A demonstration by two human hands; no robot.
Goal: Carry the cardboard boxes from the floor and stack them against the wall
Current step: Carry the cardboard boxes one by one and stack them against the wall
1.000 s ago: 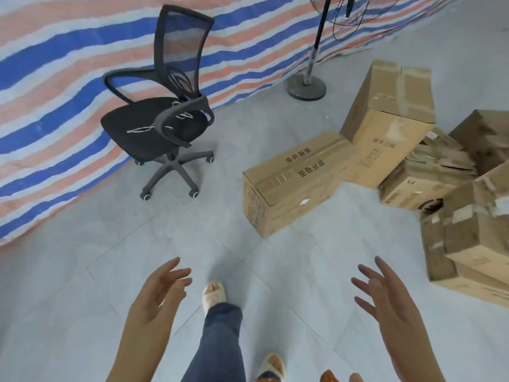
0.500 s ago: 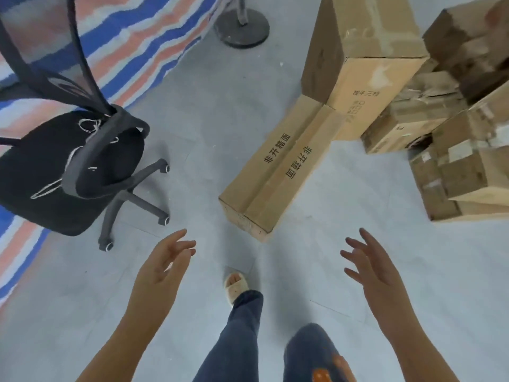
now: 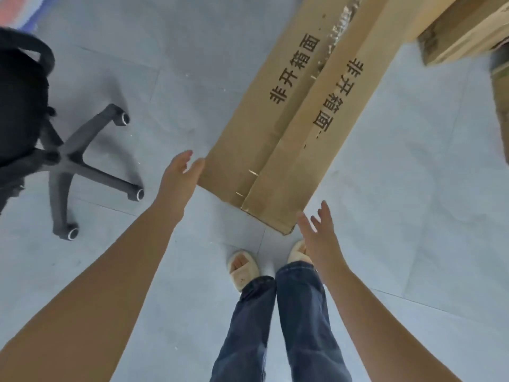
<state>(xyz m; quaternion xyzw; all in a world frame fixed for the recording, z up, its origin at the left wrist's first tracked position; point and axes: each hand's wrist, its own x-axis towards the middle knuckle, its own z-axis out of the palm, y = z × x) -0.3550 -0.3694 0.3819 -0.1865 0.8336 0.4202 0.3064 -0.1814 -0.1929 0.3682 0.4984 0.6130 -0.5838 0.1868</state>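
A long cardboard box point(image 3: 300, 114) with black printed characters lies on the grey tiled floor, its near end just in front of my feet. My left hand point(image 3: 180, 175) reaches to the box's near left corner with straight fingers, at or almost at the edge. On the other side my right hand point(image 3: 319, 235) hovers beside the near right corner, fingers spread, holding nothing. More cardboard boxes point(image 3: 465, 28) sit at the top right, partly cut off by the frame.
A black office chair point(image 3: 63, 155) on a five-wheel base stands at the left, close to my left arm. A striped tarp point(image 3: 16, 9) shows at the top left corner. Bare grey floor lies to the right of the long box.
I have stepped up to the long box and bent over it. Both hands moved forward and down to the two near corners. The chair has slid to the left edge.
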